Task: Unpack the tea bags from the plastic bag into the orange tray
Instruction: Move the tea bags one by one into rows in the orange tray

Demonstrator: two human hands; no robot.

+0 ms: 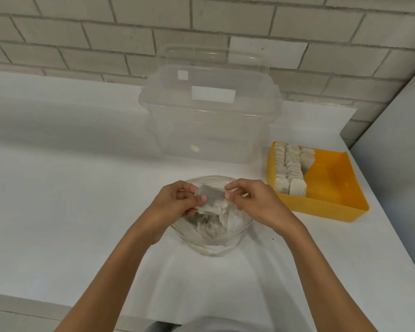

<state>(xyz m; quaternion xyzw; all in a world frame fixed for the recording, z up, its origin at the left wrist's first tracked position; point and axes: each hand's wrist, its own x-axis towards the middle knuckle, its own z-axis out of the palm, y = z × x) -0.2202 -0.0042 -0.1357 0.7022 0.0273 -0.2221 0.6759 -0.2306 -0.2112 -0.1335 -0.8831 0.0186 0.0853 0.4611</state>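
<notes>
Over the glass bowl (211, 246) near the front edge of the white counter (70, 188), both hands meet on one tea bag (210, 196). The left hand (175, 202) pinches its left edge between thumb and fingers, and the right hand (254, 200) pinches its right edge between thumb and forefinger. Under them the bowl holds a heap of loose tea bags (216, 224). Crinkled clear film seems to lie among them, perhaps the plastic bag, though the glare makes that hard to tell. To the right of the bowl, near but apart from it, sits the orange tray (333, 183). Standing tea bags (289, 168) fill its left side in close rows, and its right side shows bare orange. Behind the bowl, against the tiled wall (106, 32), stands a large clear plastic container (209, 130) with its lid propped behind it.
</notes>
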